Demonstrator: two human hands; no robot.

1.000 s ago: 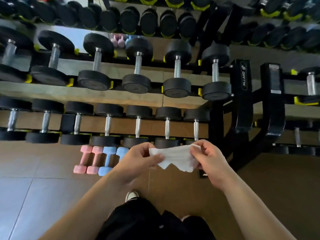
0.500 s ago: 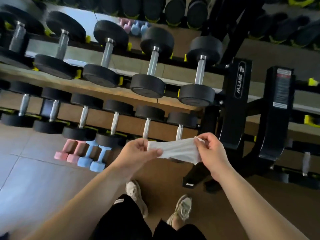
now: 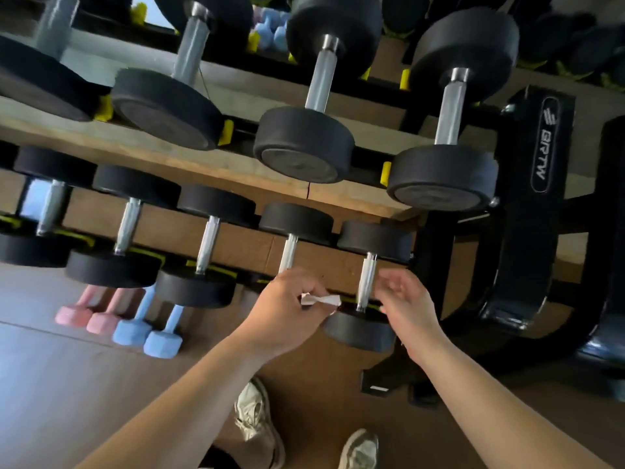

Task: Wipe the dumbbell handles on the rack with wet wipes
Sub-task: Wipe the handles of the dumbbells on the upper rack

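1. Step in hand: bringing wipe to handle; left hand (image 3: 287, 306) pinches the bunched wet wipe (image 3: 319, 299), just left of the end dumbbell handle (image 3: 367, 282) on the lower tier of the rack (image 3: 527, 231).
2. Right hand (image 3: 406, 306) loosely open, holding nothing; just right of the handle; contact unclear through blur.
3. Next, as judged: wrap wipe round handle; rub along its length.

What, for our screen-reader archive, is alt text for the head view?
A left hand pinches a wet wipe beside the chrome handle of the rightmost lower dumbbell, the open right hand on its other side. Black dumbbells fill the rack.
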